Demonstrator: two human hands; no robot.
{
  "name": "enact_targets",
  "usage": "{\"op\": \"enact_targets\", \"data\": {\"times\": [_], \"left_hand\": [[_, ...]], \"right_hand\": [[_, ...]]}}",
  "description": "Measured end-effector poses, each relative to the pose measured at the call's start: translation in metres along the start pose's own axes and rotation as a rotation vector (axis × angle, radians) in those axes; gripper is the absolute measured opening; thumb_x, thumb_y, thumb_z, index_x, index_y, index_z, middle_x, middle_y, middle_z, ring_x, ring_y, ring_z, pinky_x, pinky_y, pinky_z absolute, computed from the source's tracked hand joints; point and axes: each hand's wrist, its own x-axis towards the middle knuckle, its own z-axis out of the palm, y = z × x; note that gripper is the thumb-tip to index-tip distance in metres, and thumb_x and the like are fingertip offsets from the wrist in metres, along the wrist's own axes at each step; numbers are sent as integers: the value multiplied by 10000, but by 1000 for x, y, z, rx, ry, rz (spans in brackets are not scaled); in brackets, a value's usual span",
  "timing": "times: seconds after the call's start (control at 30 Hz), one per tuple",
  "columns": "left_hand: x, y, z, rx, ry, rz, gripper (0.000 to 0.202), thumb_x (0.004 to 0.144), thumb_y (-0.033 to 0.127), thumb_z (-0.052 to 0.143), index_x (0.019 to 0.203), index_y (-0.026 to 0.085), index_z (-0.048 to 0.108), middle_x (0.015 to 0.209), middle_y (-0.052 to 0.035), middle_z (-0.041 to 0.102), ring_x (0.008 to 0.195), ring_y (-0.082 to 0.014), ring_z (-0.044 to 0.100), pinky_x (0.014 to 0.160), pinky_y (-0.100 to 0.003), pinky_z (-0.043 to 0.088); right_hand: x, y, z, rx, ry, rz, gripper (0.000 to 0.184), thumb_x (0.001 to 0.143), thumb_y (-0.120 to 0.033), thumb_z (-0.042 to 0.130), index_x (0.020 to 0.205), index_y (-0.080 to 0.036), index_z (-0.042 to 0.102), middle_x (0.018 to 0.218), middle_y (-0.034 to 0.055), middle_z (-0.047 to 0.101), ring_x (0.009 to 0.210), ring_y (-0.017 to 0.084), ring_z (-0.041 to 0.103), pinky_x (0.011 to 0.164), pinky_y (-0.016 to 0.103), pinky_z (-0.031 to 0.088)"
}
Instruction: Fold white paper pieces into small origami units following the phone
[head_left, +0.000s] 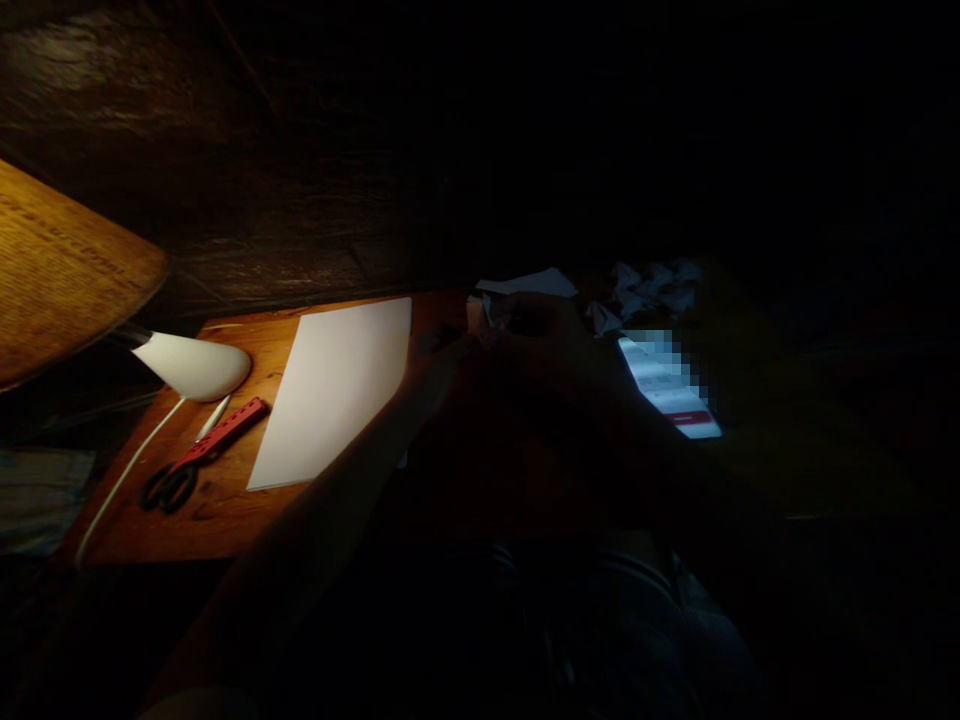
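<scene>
From where I sit at the far end of the feed, I find both hands together near the centre of the frame, deep in shadow. The left hand (pixel 436 350) reaches in from the lower left and the right hand (pixel 551 320) from the lower right. Between them, just above the middle, is the small folded paper (pixel 478 316), close against both hands. The light is too poor there for me to tell whether the fingers of either hand are clamped on it or only resting around it.

Just behind the right hand, at upper centre, I see a loose paper piece (pixel 536 283) on the tabletop (pixel 225 525). Right of that hand lie several crumpled or folded papers (pixel 652 290) in a cluster, and just below them a phone (pixel 660 390) with its screen lit, partly pixelated.

Left of centre I have a large white sheet (pixel 337 390), lying flat and brightly lit, with the left forearm crossing its lower right edge. Farther left are black-handled scissors (pixel 199 452) with a red part, a white pen (pixel 214 420) beside them, and the white base (pixel 195 365) of a lamp, whose orange shade (pixel 67 270) fills the left edge.
</scene>
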Motion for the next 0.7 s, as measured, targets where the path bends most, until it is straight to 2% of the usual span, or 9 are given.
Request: {"op": "enact_targets", "data": {"times": [0.13,0.33,0.43,0.6,0.7], "left_hand": [[-1,3,1,9,34,9,311,755,414,895,842,209,677,818,-26,742,782,-180,746,694,-310,623],[-1,7,0,46,-46,5,326,766,451,876,871,214,679,828,-23,744,797,-177,741,719,-309,612],[-1,4,0,39,-31,18,303,783,445,864,879,216,690,846,-24,751,814,-176,740,721,-304,604],[-1,2,5,-99,42,-6,374,658,420,953,853,202,720,850,-15,770,815,-163,737,734,-269,593],[-1,3,6,-130,50,-16,377,634,406,972,830,196,729,842,-17,776,806,-165,739,726,-263,588]], "right_hand": [[1,-1,1,-37,16,-10,204,792,-364,799,881,-203,713,897,35,734,856,197,674,764,336,567],[3,5,0,-79,35,-44,198,780,-345,781,871,-194,691,892,36,723,849,194,652,769,333,539],[3,7,1,-100,40,-51,177,788,-324,762,883,-194,688,903,38,722,854,194,647,777,336,531],[2,6,2,-109,59,-66,189,780,-330,755,878,-187,678,890,39,713,839,184,625,763,318,515],[1,3,3,-124,77,-68,167,770,-318,744,835,-193,654,847,26,697,799,172,603,732,298,497]]}}
